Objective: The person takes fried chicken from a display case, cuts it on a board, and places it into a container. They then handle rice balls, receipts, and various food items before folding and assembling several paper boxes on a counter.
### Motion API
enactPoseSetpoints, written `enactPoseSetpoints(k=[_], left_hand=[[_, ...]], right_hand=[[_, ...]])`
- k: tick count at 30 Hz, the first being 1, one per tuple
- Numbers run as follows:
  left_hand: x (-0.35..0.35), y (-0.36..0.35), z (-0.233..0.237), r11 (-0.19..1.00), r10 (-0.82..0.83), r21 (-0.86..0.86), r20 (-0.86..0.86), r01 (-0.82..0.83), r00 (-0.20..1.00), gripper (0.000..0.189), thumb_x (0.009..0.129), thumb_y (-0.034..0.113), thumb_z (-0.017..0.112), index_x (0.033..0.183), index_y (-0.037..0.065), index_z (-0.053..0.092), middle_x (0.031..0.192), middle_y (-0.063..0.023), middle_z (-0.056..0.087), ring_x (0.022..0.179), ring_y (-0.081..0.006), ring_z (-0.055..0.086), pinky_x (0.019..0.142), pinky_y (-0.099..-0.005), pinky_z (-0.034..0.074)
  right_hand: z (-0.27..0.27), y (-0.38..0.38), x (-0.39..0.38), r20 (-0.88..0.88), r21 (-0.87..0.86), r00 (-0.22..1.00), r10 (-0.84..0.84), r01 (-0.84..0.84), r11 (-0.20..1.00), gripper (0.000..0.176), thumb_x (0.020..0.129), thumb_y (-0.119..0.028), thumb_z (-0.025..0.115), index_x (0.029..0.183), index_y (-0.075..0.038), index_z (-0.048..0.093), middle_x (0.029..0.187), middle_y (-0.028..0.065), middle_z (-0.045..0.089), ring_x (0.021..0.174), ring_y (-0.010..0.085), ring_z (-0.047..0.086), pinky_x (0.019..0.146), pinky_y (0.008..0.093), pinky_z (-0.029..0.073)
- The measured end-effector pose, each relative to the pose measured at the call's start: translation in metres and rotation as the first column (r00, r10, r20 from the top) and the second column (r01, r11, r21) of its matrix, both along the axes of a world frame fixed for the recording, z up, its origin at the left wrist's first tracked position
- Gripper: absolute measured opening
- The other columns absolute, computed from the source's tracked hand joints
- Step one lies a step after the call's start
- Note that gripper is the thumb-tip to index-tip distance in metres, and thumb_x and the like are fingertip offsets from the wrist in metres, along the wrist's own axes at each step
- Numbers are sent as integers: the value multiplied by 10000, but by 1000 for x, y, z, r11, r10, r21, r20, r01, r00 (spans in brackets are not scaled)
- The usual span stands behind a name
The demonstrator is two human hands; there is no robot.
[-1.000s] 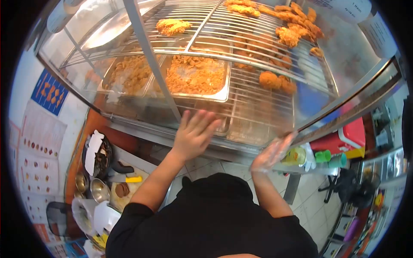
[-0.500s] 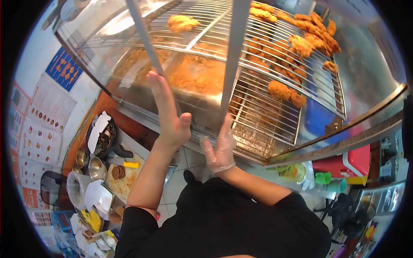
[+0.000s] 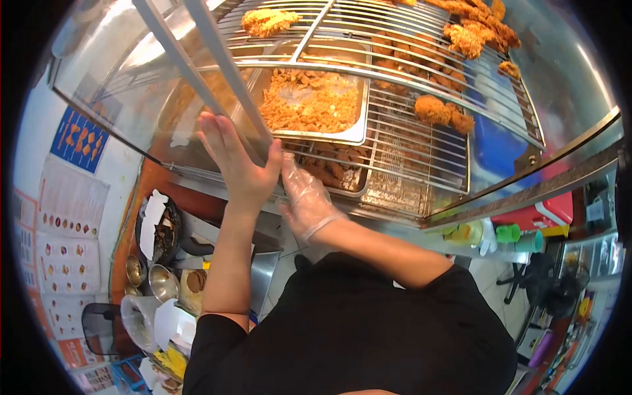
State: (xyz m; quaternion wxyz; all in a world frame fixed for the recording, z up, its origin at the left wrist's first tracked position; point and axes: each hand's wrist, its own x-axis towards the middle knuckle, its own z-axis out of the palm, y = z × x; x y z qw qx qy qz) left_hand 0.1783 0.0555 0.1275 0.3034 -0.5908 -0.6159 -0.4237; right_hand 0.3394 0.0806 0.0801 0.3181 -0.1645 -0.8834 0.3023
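My left hand (image 3: 240, 164) is bare, its fingers spread against the sliding glass door of a food warmer, by a metal door frame (image 3: 178, 59). My right hand (image 3: 308, 201) wears a clear plastic glove; its fingers are stretched out at the lower end of the other door frame (image 3: 227, 66). Neither hand holds anything. Right of the frames the cabinet is uncovered. Inside, a metal tray (image 3: 359, 137) of golden fried crumbs sits below a wire rack (image 3: 401, 84). Fried chicken pieces (image 3: 268, 22) lie on the rack, and more fried chicken (image 3: 444, 113) sits lower right.
At lower left, a black pan (image 3: 172, 227), metal bowls (image 3: 163, 282) and a white takeaway box (image 3: 176, 324) crowd a counter. Green cups (image 3: 508, 233) and a red cooler box (image 3: 550, 212) stand beyond the cabinet's right side. A fan (image 3: 559, 280) is at far right.
The door frame at my right hand has slid left, close to the other frame, and the crumb tray is now uncovered. Both hands have shifted left.
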Motion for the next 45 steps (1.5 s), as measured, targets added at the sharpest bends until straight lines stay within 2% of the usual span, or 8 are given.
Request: enactPoseSetpoints(k=[6,19,26,28,34,36,37,45], left_hand=[[-51,-2,-4,997,-5,71,-24,6,1000,1075,813,319,740,1584,40,44,1639,-222,10,1525,-386,-9,1174,-628,18],[-75,-5,-10,997,-82,3,-136,83,987,1158,811,409,745,1583,51,-42,1640,-207,-91,1515,-409,-101,1123,-706,-14],[-80,-6,-9,996,-83,-26,-190,80,978,1174,824,463,719,1577,63,-88,1636,-192,-146,1501,-411,-171,1108,-724,-23],[-81,-7,-11,995,-97,-41,-175,91,980,1178,825,467,715,1575,58,-96,1632,-204,-153,1496,-412,-186,1107,-722,-30],[-82,-5,-9,992,-100,-96,-227,80,969,1217,840,467,711,1544,50,-191,1584,-258,-257,1455,-441,-276,1097,-712,-90],[-83,-5,-9,993,-95,-94,-244,74,965,1222,841,469,708,1540,51,-202,1580,-258,-268,1450,-445,-284,1095,-712,-93],[-83,-5,-8,992,-92,-107,-239,68,967,1229,841,472,706,1535,52,-216,1579,-255,-273,1448,-451,-285,1095,-710,-100],[-84,-5,-8,991,-61,-129,-267,27,962,1238,851,483,694,1517,47,-253,1567,-263,-295,1436,-467,-298,1096,-690,-129]], right_hand=[[-53,20,-2,217,-37,974,-67,76,996,351,813,20,551,1130,-26,693,1104,220,689,1075,378,639,974,425,505],[-108,118,-114,345,531,715,-607,385,755,292,976,-170,455,1184,-81,640,1187,168,670,1178,294,616,973,495,462],[-59,111,-102,341,454,718,-606,439,775,297,977,-191,457,1169,-87,657,1165,145,687,1084,300,653,870,464,510],[-48,111,-89,586,396,632,-507,322,860,284,974,-189,448,1069,-78,691,1035,177,707,951,274,688,840,423,531],[-91,125,-73,-58,-396,795,-604,537,745,365,935,-400,593,1070,-78,699,1049,157,700,1032,344,644,883,426,512],[-101,172,-90,769,435,235,-594,489,756,606,738,-403,770,1277,-154,651,1360,135,607,1287,183,559,1018,323,476],[-120,158,-76,183,754,378,-908,539,376,244,814,-199,723,1042,-124,761,1060,163,732,1048,254,699,825,406,570],[-105,163,-105,199,247,781,-593,545,801,251,864,-254,666,1054,-109,744,1089,157,719,1069,248,679,867,404,546]])
